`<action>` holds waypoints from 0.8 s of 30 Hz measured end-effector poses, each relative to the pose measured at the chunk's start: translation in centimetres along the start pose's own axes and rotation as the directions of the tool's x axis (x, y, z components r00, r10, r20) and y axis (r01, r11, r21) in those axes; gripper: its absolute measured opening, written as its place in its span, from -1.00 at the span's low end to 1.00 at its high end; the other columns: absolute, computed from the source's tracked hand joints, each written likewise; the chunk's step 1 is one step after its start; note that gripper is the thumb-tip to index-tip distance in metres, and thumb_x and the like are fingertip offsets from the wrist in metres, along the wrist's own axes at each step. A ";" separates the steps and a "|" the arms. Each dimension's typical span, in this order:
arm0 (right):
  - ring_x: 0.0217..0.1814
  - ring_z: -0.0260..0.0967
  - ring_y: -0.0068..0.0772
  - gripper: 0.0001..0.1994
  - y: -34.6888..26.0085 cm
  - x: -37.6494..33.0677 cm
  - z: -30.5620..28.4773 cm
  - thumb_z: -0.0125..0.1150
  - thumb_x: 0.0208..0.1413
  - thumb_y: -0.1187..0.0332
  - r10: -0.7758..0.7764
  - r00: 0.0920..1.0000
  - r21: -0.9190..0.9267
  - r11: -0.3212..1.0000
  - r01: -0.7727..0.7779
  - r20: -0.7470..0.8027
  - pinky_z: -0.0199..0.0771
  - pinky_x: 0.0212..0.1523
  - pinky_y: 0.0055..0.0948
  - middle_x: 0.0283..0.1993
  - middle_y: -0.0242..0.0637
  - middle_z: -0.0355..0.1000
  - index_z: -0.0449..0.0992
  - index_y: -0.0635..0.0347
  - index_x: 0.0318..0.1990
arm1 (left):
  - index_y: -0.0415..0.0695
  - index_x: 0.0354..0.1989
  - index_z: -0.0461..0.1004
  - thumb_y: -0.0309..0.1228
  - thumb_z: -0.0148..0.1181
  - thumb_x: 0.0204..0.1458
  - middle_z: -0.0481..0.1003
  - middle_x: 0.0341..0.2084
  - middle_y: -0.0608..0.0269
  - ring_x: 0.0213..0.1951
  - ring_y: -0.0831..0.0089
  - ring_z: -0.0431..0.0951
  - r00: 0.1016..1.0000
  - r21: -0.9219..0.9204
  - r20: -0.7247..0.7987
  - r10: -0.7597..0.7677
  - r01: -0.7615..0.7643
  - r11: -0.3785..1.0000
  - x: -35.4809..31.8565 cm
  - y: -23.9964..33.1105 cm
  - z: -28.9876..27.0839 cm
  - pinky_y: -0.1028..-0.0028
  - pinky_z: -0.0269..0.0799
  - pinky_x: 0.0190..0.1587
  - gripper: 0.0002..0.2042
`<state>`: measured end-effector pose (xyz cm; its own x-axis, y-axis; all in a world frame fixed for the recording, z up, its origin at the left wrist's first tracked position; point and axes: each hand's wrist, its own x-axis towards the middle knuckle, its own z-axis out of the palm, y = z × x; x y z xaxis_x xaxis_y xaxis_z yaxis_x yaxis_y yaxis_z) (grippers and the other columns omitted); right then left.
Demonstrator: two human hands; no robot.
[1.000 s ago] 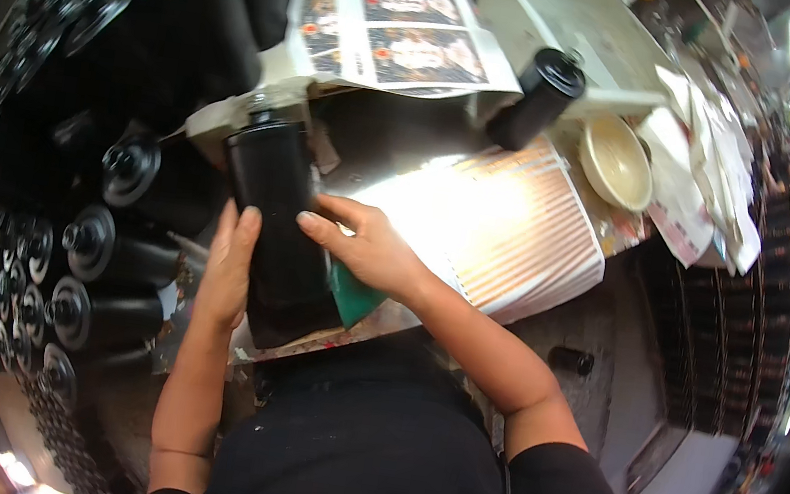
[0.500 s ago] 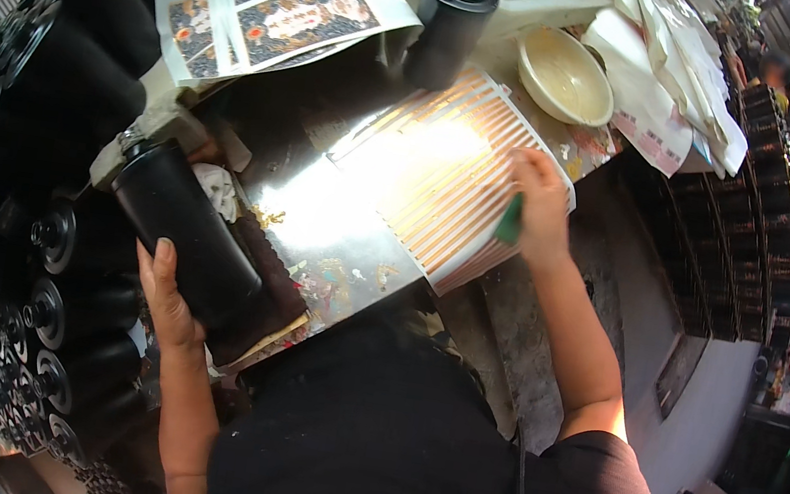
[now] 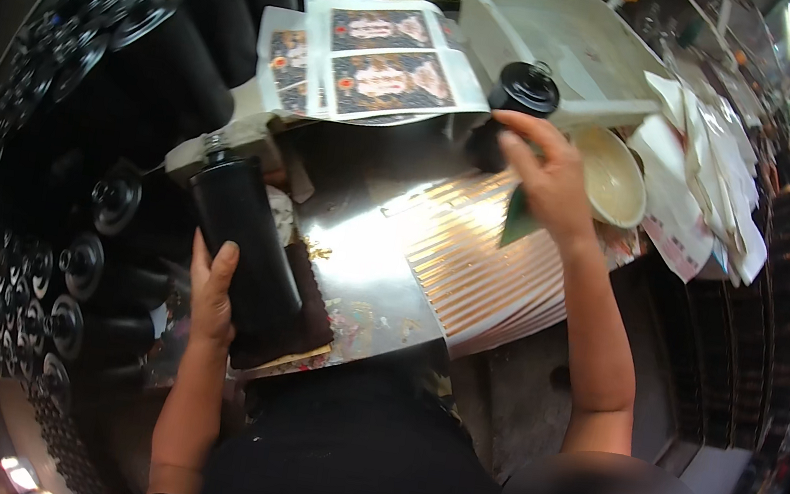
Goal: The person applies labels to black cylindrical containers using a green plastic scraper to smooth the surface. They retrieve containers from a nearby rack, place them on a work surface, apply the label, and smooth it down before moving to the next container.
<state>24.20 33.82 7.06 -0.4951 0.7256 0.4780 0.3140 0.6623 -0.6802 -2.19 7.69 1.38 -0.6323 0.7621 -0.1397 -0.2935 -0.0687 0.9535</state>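
My left hand grips a tall black bottle lying tilted at the left of the work surface. My right hand is raised at the far right, holding a small green scraper and touching a second black bottle that stands upright with its lid on. Between the hands lies a shiny foil sheet with gold stripes.
Rows of black bottles are stacked along the left. Printed label sheets lie at the back. A cream bowl, a white tray and stacked papers sit at the right.
My right hand has moved from the foil sheet's right edge up to the standing bottle, carrying the green scraper. My left hand keeps its hold on the tilted bottle.
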 end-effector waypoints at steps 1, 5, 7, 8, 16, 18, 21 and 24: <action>-0.15 0.41 -0.35 -0.72 -0.9 0.8 2.0 0.09 0.09 0.43 -0.061 0.998 -0.003 0.998 0.061 0.008 0.37 -0.14 -0.50 -0.12 -0.24 0.48 0.51 0.18 -0.03 | -0.21 0.28 0.06 -0.22 0.19 0.06 0.38 -0.03 0.13 -0.05 0.41 0.44 1.000 -0.015 0.011 0.006 -0.006 1.000 -0.1 0.2 0.2 0.45 0.37 0.02 -0.34; -0.10 0.44 0.02 -0.60 -1.3 2.8 7.5 -0.03 0.01 0.48 -0.147 0.989 -0.378 0.914 0.145 0.023 0.47 -0.09 -0.19 0.07 -0.20 0.41 0.38 0.12 0.07 | -0.21 0.26 0.08 -0.21 0.23 0.04 0.38 -0.03 0.13 -0.04 0.42 0.44 0.999 -0.038 0.046 0.006 -0.004 0.999 0.0 0.2 -0.2 0.46 0.37 0.03 -0.33; -0.11 0.45 0.02 -0.60 -1.1 2.5 8.6 -0.03 0.00 0.47 -0.062 0.996 -0.462 0.883 0.084 0.064 0.47 -0.11 -0.17 0.08 -0.19 0.41 0.38 0.14 0.06 | -0.22 0.24 0.10 -0.18 0.27 0.01 0.38 -0.03 0.14 -0.03 0.43 0.42 0.998 -0.015 0.059 0.011 -0.010 1.000 0.0 0.2 -0.3 0.47 0.36 0.03 -0.31; -0.11 0.45 0.01 -0.62 -1.7 1.6 8.6 -0.01 0.00 0.47 -0.022 0.995 -0.464 0.883 0.066 0.098 0.47 -0.10 -0.18 0.06 -0.18 0.42 0.40 0.16 0.03 | -0.22 0.24 0.10 -0.18 0.27 0.01 0.38 -0.03 0.15 -0.03 0.43 0.42 0.998 -0.018 0.053 0.015 -0.015 1.000 0.0 0.1 -0.3 0.47 0.35 0.04 -0.31; -0.40 0.28 -0.53 -0.71 1.7 1.0 8.2 0.26 0.07 0.17 0.718 0.684 0.596 0.495 -0.633 0.129 0.29 -0.29 -0.58 -0.40 -0.34 0.39 0.50 0.27 -0.31 | -0.22 0.22 0.12 -0.15 0.30 -0.02 0.37 -0.02 0.15 -0.02 0.43 0.41 0.999 -0.034 0.051 0.009 -0.008 0.999 0.0 0.2 -0.3 0.46 0.33 0.06 -0.30; -0.42 0.23 -0.60 -0.67 1.1 2.0 9.1 0.27 0.07 0.11 0.823 0.541 0.655 0.312 -0.689 0.177 0.25 -0.33 -0.59 -0.42 -0.35 0.38 0.47 0.25 -0.32 | -0.20 0.21 0.13 -0.16 0.26 0.02 0.38 -0.04 0.17 -0.05 0.44 0.42 0.998 -0.029 0.060 0.026 -0.024 0.999 0.2 0.2 -0.3 0.47 0.36 0.03 -0.34; -0.62 0.19 -0.61 -0.64 2.1 2.5 9.7 0.27 0.07 0.09 0.767 0.562 0.689 0.226 -0.688 0.309 0.14 -0.59 -0.56 -0.35 -0.32 0.38 0.39 0.22 -0.28 | -0.17 0.21 0.15 -0.19 0.19 0.08 0.40 -0.06 0.20 -0.09 0.47 0.45 0.995 -0.015 0.088 0.051 -0.050 0.999 0.2 0.0 -0.5 0.49 0.40 -0.02 -0.42; -0.52 0.30 -0.59 -0.69 2.5 1.3 10.0 0.29 0.06 0.14 0.646 0.687 0.619 0.401 -0.676 0.332 0.23 -0.50 -0.60 -0.38 -0.35 0.42 0.43 0.22 -0.31 | -0.17 0.21 0.15 -0.18 0.19 0.07 0.40 -0.06 0.20 -0.09 0.46 0.45 0.994 -0.013 0.095 0.055 -0.054 0.998 0.2 0.1 -0.7 0.48 0.39 -0.01 -0.41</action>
<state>16.20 34.55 0.40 -0.4063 0.8647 -0.2953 -0.0406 -0.3399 -0.9396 -2.80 7.39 1.26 -0.5762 0.8150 -0.0609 -0.2679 -0.1180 0.9562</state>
